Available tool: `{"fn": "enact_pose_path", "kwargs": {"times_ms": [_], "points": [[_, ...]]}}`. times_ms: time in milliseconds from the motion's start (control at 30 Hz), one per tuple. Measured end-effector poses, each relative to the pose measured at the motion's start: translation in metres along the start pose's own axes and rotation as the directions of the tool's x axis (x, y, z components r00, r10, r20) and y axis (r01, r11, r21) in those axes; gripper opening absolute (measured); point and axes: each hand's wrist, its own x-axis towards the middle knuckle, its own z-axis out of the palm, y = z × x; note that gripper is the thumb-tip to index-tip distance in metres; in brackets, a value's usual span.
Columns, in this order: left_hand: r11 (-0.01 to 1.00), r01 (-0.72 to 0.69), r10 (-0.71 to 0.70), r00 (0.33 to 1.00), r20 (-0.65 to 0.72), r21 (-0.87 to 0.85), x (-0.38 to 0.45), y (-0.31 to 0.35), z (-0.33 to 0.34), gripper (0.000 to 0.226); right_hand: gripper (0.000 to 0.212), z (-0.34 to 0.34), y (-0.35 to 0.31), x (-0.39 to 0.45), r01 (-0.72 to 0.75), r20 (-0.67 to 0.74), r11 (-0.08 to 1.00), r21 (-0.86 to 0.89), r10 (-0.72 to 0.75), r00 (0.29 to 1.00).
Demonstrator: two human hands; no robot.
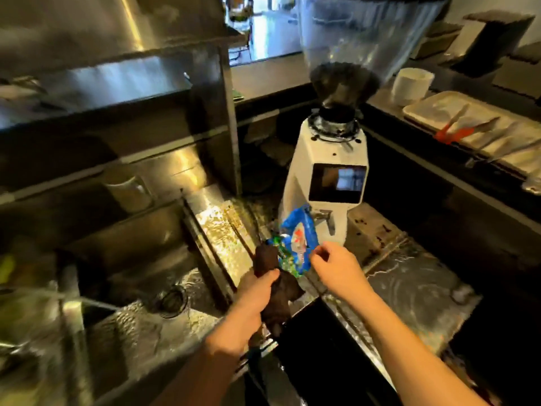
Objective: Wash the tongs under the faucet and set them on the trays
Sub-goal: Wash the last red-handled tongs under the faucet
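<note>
Tongs with orange-red handles and metal arms lie on pale trays on the far right table, well apart from both hands. The left hand curls round a dark brown cloth at the sink edge. The right hand pinches a blue and green packet just in front of a white grinder. Water runs from the faucet into the sink.
</note>
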Motion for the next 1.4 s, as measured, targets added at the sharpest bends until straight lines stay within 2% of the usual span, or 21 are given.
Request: {"fn": "enact_pose_path", "kwargs": {"times_ms": [133,267,333,367,467,600,700,767,833,900,967,1067,1200,1267,1367,1400], "points": [[1.0,0.023,-0.023,0.999,-0.031,-0.016,0.025,0.004,-0.049,0.02,0.011,0.049,-0.029,0.022,0.019,0.057,0.999,0.04,-0.021,0.998],[0.999,0.047,-0.047,0.998,-0.05,0.003,0.044,0.008,-0.06,0.01,0.006,0.079,-0.03,0.046,-0.01,0.088,1.0,0.017,0.008,0.996],[0.998,0.054,-0.052,0.996,-0.074,0.028,0.055,0.011,-0.06,0.001,0.013,0.093,-0.023,0.063,-0.041,0.129,0.999,0.012,0.04,0.991],[0.998,0.053,-0.049,0.994,-0.099,0.046,0.064,0.012,-0.06,0.005,0.018,0.102,-0.018,0.074,-0.051,0.165,0.999,-0.003,0.051,0.985],[0.998,0.047,-0.039,0.987,-0.153,0.05,0.086,0.013,-0.056,0.007,0.025,0.127,-0.007,0.103,-0.04,0.259,0.991,-0.131,0.073,0.963],[0.991,0.128,-0.12,0.97,-0.212,0.029,0.102,0.011,-0.052,0.025,0.027,0.153,0.004,0.127,0.077,0.295,0.962,-0.26,0.003,0.956],[0.989,0.146,-0.136,0.956,-0.26,0.018,0.11,0.014,-0.049,0.04,0.03,0.17,0.012,0.133,0.195,0.312,0.85,-0.489,-0.038,0.949],[0.99,0.13,-0.107,0.954,-0.282,0.063,0.114,0.017,-0.05,0.04,0.026,0.179,0.012,0.134,0.187,0.247,0.779,-0.599,-0.043,0.968],[0.988,0.111,-0.074,0.952,-0.298,0.11,0.116,0.018,-0.052,0.04,0.024,0.185,0.01,0.135,0.17,0.227,0.757,-0.631,-0.029,0.974],[0.987,0.108,-0.068,0.951,-0.3,0.118,0.117,0.017,-0.056,0.039,0.027,0.19,0.009,0.137,0.176,0.265,0.756,-0.63,-0.004,0.964],[0.992,0.1,-0.073,0.954,-0.292,0.081,0.115,0.016,-0.064,0.038,0.031,0.189,0.007,0.138,0.143,0.269,0.801,-0.581,0.023,0.963],[0.996,0.094,-0.091,0.955,-0.283,-0.004,0.111,0.017,-0.077,0.034,0.038,0.182,0.0,0.137,0.061,0.256,0.919,-0.389,0.044,0.966],[0.994,0.042,-0.068,0.954,-0.291,-0.097,0.097,0.019,-0.113,0.018,0.04,0.174,-0.032,0.13,0.0,0.254,0.991,-0.135,0.035,0.966],[0.99,0.034,-0.075,0.951,-0.301,-0.138,0.089,0.02,-0.135,0.025,0.039,0.173,-0.054,0.12,-0.008,0.309,1.0,-0.024,0.015,0.951],[0.981,-0.003,-0.073,0.92,-0.385,-0.194,0.071,0.019,-0.176,0.035,0.021,0.18,-0.091,0.092,-0.004,0.453,0.993,0.117,-0.05,0.89],[0.977,-0.016,-0.075,0.909,-0.409,-0.213,0.065,0.018,-0.19,0.038,0.021,0.185,-0.102,0.082,-0.013,0.49,0.987,0.159,-0.068,0.869]]}}
